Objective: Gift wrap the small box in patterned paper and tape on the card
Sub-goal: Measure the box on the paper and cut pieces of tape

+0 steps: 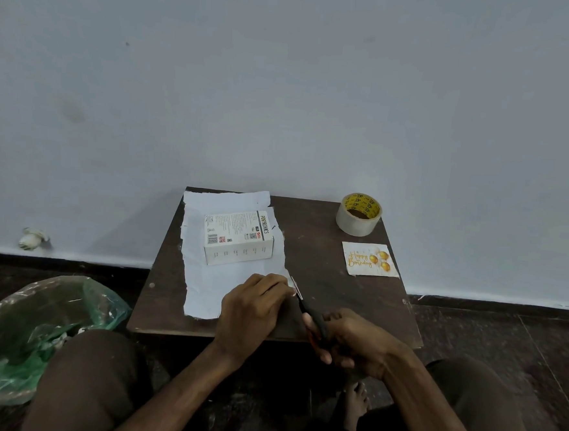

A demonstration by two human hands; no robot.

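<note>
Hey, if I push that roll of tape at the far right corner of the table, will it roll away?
Probably not: the tape roll lies flat, hole upward, so a push should slide it rather than roll it. It sits close to the far right corner of the table, so a shove outward could drop it off.

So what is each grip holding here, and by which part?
Right-hand grip: scissors, by the handles. Left-hand grip: wrapping paper, at its near right edge.

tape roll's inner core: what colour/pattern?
Yellow with black printed marks, inside the clear tape roll. The head view, the only one, shows it.
</note>
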